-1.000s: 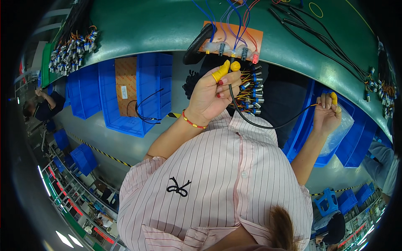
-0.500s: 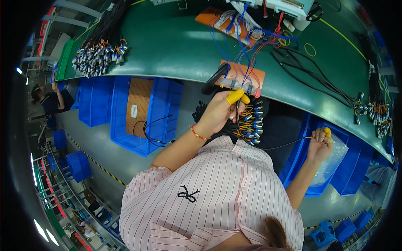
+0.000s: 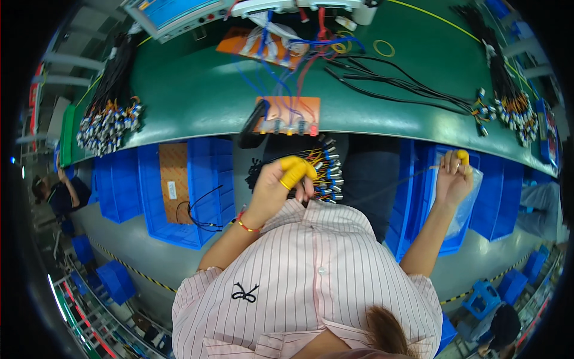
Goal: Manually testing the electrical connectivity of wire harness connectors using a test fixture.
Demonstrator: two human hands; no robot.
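My left hand (image 3: pixel 280 182), with yellow finger covers, is closed over my lap, its fingertips pinched on a black cable. A bundle of black cables with metal-and-blue connectors and orange wires (image 3: pixel 326 173) lies on my lap beside it. My right hand (image 3: pixel 454 182), also with a yellow-covered fingertip, is held out to the right, closed on the other end of the thin black cable (image 3: pixel 402 181), which is blurred between my hands. An orange board with small sockets (image 3: pixel 290 113) rests at the bench edge, wired to blue and red leads. A black handle-like thing (image 3: pixel 254 124) leans at its left.
Connector bundles lie on the green bench (image 3: pixel 197 102) at the left (image 3: pixel 110 128) and right (image 3: pixel 517 119). Loose black cables (image 3: pixel 400 84) cross its right half. An instrument (image 3: pixel 179 15) stands at the back. Blue bins (image 3: pixel 188 230) sit below the bench, one holding a clear bag (image 3: pixel 463 206).
My left hand has come away from the orange board, back toward my body above the lap bundle. My right hand stays out to the right with the cable end. The view has shifted.
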